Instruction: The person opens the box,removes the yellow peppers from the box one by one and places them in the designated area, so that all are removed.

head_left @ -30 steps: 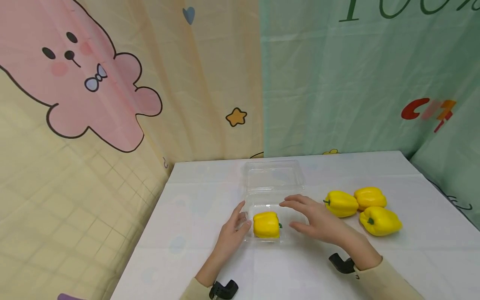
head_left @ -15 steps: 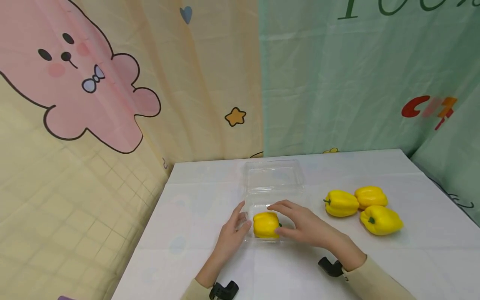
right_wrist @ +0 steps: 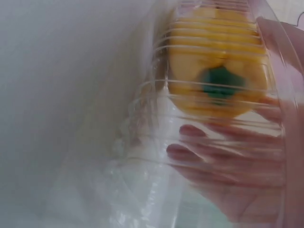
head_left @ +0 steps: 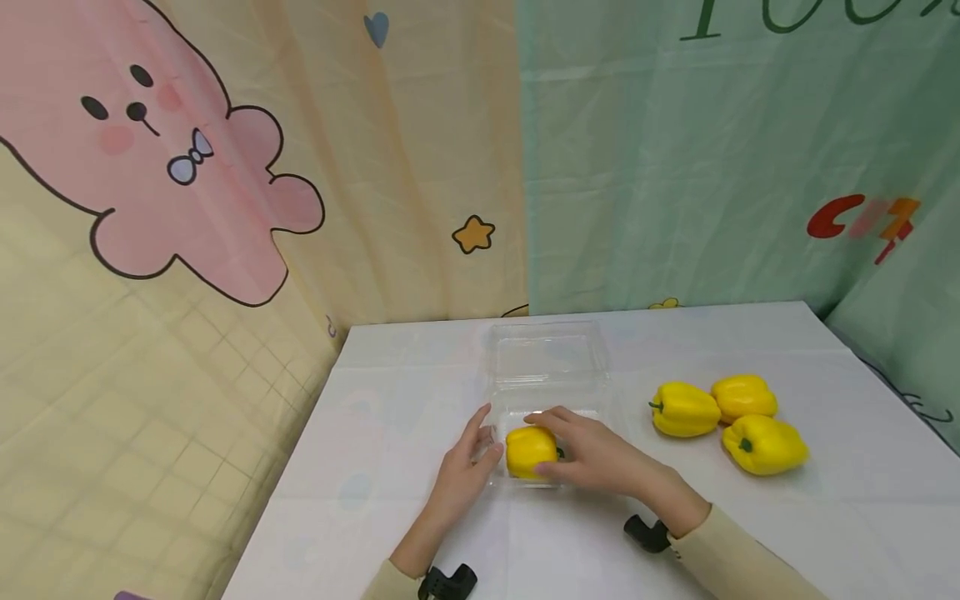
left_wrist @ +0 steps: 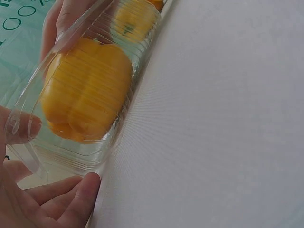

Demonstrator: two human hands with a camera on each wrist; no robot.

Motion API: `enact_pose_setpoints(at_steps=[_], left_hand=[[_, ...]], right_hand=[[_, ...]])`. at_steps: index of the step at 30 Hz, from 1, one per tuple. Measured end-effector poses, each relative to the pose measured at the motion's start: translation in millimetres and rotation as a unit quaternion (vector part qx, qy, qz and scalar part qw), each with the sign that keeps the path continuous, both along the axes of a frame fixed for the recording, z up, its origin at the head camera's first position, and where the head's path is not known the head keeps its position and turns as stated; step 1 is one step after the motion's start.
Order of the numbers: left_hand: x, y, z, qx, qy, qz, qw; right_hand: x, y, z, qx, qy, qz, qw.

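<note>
A yellow bell pepper [head_left: 529,451] sits in the near left part of a clear plastic clamshell container [head_left: 546,398]. My right hand [head_left: 600,454] reaches over the container's right side and grips this pepper, thumb on the near side and fingers on the far side. In the right wrist view the pepper's green stem [right_wrist: 222,83] shows through the ribbed wall, with two fingertips below it. At the container's left edge, my left hand [head_left: 467,467] holds the rim and end wall. Fingers [left_wrist: 78,202] touch the outside of that wall in the left wrist view.
The container's lid [head_left: 547,350] lies folded back toward the far edge of the white-covered table [head_left: 360,467]. Three more yellow bell peppers [head_left: 684,409] lie grouped to the right. Patterned curtains [head_left: 420,167] hang behind and beside the table.
My right hand has moved left and closed around the bell pepper in the container. The left hand has stayed at the container's edge. The three peppers on the right have not moved.
</note>
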State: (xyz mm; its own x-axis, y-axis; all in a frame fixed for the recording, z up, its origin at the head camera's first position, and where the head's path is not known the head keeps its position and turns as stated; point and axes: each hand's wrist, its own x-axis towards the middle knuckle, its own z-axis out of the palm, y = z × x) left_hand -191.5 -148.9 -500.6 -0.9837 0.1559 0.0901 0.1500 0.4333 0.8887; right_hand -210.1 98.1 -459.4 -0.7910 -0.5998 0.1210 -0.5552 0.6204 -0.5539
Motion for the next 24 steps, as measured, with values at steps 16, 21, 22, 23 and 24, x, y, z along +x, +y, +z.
enact_pose_setpoints(at_steps=[16,21,22,23,24], left_hand=[[0.0,2.7,-0.3,-0.004,-0.007,-0.003,1.0],[0.6,1.1,1.0,-0.002,-0.01,-0.006,0.9999],[0.9,0.7,1.0,-0.001,-0.009,-0.008,0.9999],[1.2,0.3,1.0,0.0,-0.009,-0.008,0.9999],[1.4,-0.1,0.8,0.002,-0.011,-0.008,0.9999]], right_hand=[[-5.2,-1.5,-9.6,-0.031,-0.041,-0.018,0.9985],[-5.7,-2.8,-9.3,-0.033,-0.042,-0.021,0.9983],[-5.7,-3.2,-9.0,-0.032,-0.043,-0.021,0.9983],[-5.7,-3.6,-8.7,-0.032,-0.045,-0.021,0.9982],[-5.6,-4.0,-8.6,-0.031,-0.046,-0.021,0.9982]])
